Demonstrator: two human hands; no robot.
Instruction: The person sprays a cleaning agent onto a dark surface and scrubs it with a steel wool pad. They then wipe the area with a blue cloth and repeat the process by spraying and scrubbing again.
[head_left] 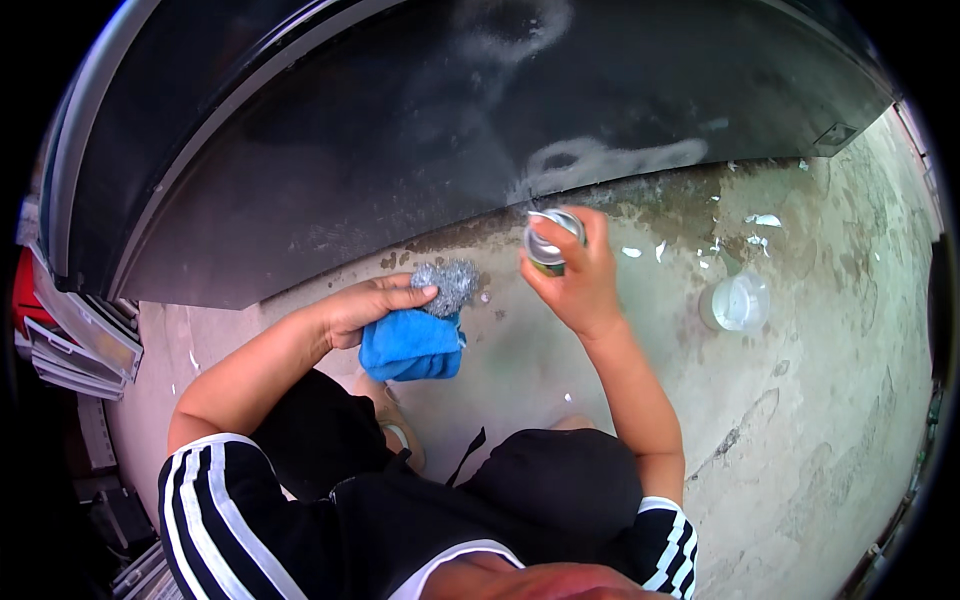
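My left hand (365, 305) is closed on a silvery steel wool scourer (447, 286) and a folded blue cloth (412, 346), which hangs just under the scourer. In my right hand (585, 275) is a spray can (552, 240), gripped round its body with a finger over the top. The can's lower part is hidden by my fingers. Both hands are in front of a large dark panel (350, 130), whose lower edge runs behind them. Whitish foamy or sprayed patches (610, 165) mark the panel beyond the can.
A clear plastic tub (738, 302) stands on the concrete floor (680, 400) to the right. White scraps (763, 220) lie scattered near the panel's foot. Stacked pale frames or panels (85, 340) and a red object (24, 290) are at the far left.
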